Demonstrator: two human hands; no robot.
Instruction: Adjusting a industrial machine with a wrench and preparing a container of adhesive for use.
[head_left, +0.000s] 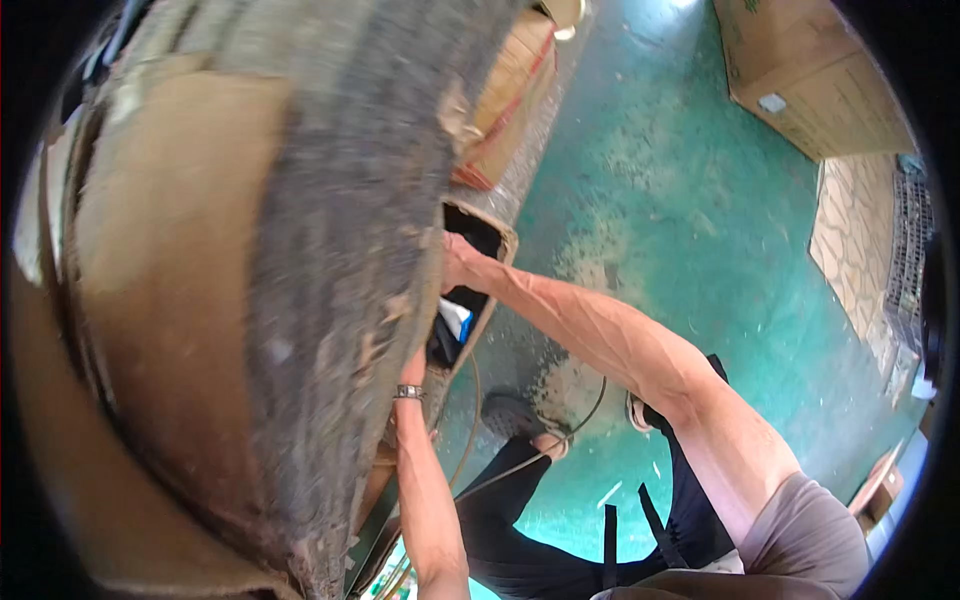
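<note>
Both my arms reach under the worn edge of a large bench top (345,190) covered with grey and brown sheeting. My right hand (462,263) is at an open box (508,245) with a dark inside, just below that edge. Its fingers are hidden behind the edge. My left hand (416,364), with a metal-banded watch or bracelet (408,391) at the wrist, goes under the edge nearer to me. The fingers of that hand are hidden too. Between the hands, a white and blue item (457,319) lies among dark things in the box.
A brown carton with red stripes (510,100) stands beyond the box. Large cardboard boxes (800,75) and a grey crate (908,250) stand on the green floor (680,210) at right. A thin hose or cable (530,462) runs by my legs.
</note>
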